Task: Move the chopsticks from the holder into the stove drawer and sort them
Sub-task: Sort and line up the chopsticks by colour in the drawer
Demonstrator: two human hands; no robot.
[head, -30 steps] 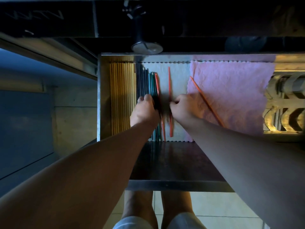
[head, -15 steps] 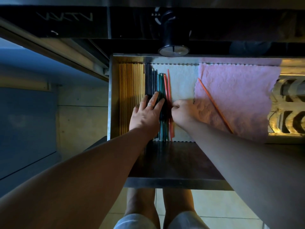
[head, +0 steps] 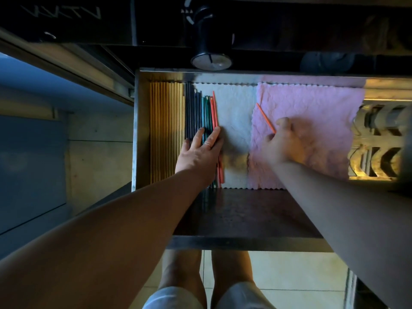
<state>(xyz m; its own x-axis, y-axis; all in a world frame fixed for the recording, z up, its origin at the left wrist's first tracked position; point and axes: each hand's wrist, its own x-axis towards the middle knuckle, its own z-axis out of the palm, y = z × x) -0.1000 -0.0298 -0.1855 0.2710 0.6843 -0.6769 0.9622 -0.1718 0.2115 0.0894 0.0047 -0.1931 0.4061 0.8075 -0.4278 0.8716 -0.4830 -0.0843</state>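
Bare arms point(head: 133, 219), 1 thin ring point(head: 207, 144) on the left hand point(head: 198, 155), pale shorts point(head: 178, 297).

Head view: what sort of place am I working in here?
Probably a home kitchen: a metal drawer pulled out beneath a stove knob, chopsticks lined up inside, tiled floor below.

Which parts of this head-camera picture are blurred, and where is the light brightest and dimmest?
Head view: the right hand is smeared by motion, the left hand sharp; head view: brightest on the yellow-lit lattice at right, darkest on the stove front above the drawer.
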